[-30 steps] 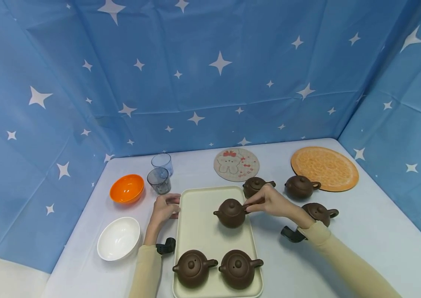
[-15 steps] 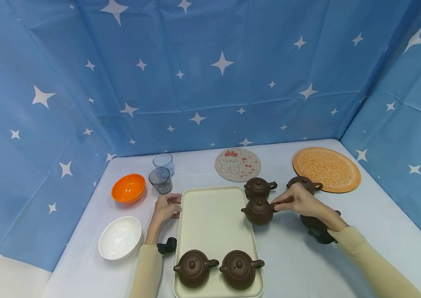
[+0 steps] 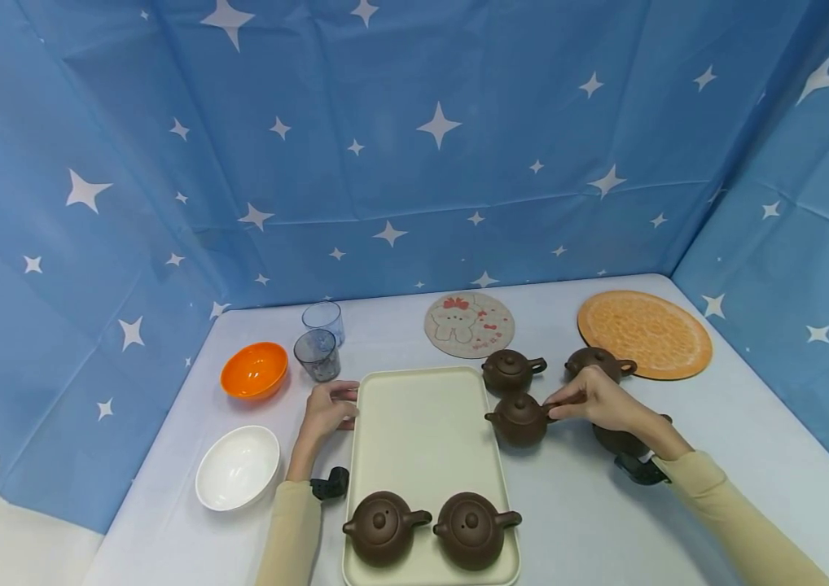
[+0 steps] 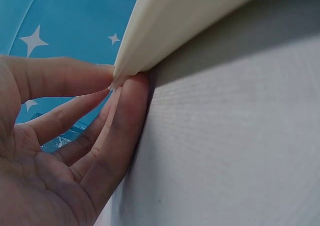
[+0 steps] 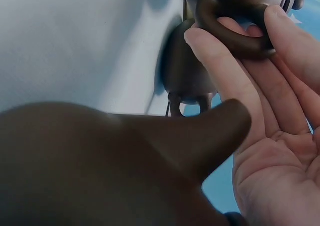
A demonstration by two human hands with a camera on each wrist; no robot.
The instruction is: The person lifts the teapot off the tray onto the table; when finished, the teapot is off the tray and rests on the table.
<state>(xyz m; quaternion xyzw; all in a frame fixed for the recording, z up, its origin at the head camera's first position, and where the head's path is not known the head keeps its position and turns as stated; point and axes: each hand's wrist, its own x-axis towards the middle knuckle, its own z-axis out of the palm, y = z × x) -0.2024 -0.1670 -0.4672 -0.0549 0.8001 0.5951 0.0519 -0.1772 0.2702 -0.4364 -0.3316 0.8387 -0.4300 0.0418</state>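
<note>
By its handle, my right hand holds a dark brown teapot, just right of the cream tray. Thumb and fingers pinch that handle in the right wrist view, where a near teapot's spout fills the foreground. My left hand pinches the tray's left rim; the left wrist view shows thumb and finger on the rim. Two more teapots, a left one and a right one, stand at the tray's near end. Whether the held teapot touches the table, I cannot tell.
Close behind the held teapot stands another teapot. Two more, one farther back and one partly under my right wrist, are to the right. An orange bowl, white bowl, two glasses and round mats surround the tray.
My right hand has carried the teapot from above the tray to the right, past its edge and slightly nearer. The left hand has stayed at the tray's rim.
</note>
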